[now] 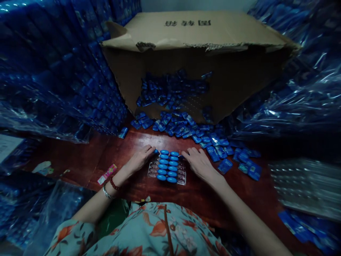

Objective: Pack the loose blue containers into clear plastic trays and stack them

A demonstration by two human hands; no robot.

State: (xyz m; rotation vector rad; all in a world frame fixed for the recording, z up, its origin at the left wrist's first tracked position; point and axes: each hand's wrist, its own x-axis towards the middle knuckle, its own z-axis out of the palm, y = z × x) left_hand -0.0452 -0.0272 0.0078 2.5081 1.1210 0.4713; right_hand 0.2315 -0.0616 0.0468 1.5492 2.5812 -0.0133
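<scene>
A clear plastic blister tray (pixel 181 177) lies on the table in front of me. Two columns of glossy blue oval pieces (pixel 164 161) fill its middle, while the outer cavities show bare plastic. At the tray's far left corner, my left hand (pixel 142 157) is closed with its fingertips on a blue oval piece (pixel 156 152). My right hand (pixel 196 160) is at the far right corner, fingers bent and pinching what looks like another blue piece (pixel 181 155), mostly hidden by the fingers.
Beyond the hands, small blue packets (pixel 181 128) spill from a cardboard box (pixel 199 30) lying on its side. Bagged blue stacks (pixel 61 71) rise at left and right. A stack of clear trays (pixel 306 185) sits at right. A pink strip (pixel 107 174) lies near my left wrist.
</scene>
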